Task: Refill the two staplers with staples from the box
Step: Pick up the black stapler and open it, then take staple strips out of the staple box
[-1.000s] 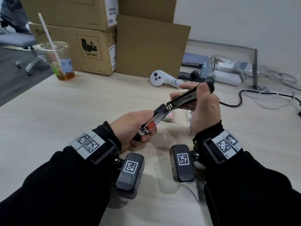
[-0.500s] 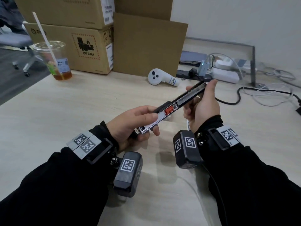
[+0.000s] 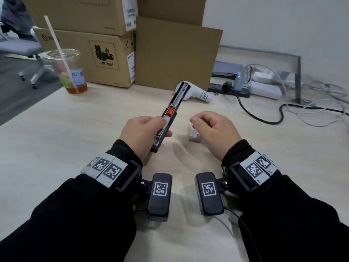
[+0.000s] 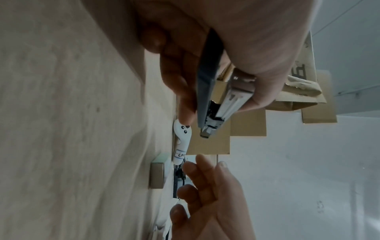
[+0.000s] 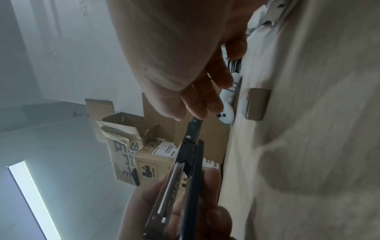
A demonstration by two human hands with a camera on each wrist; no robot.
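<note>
My left hand [image 3: 160,125] grips the near end of a black stapler [image 3: 171,114], held above the table and pointing away from me. Its metal staple channel faces up and an orange pusher shows inside. In the left wrist view the stapler [image 4: 207,100] sits between thumb and fingers. My right hand [image 3: 198,121] hovers with relaxed fingers, holding nothing, just above a small staple box [image 3: 194,136] lying on the table. The right wrist view shows that box [image 5: 257,104] beyond my fingers [image 5: 197,100] and the stapler [image 5: 185,162]. Only one stapler is in view.
A white controller [image 3: 198,93] lies behind the stapler. Stacked cardboard boxes [image 3: 105,53] stand at the back, with a plastic cup and straw [image 3: 69,72] to their left. Power strips and cables [image 3: 264,87] spread over the right of the table [image 3: 56,138].
My right hand let go of the stapler's far end and came down over the staple box. My left hand swung the stapler round to point away from me.
</note>
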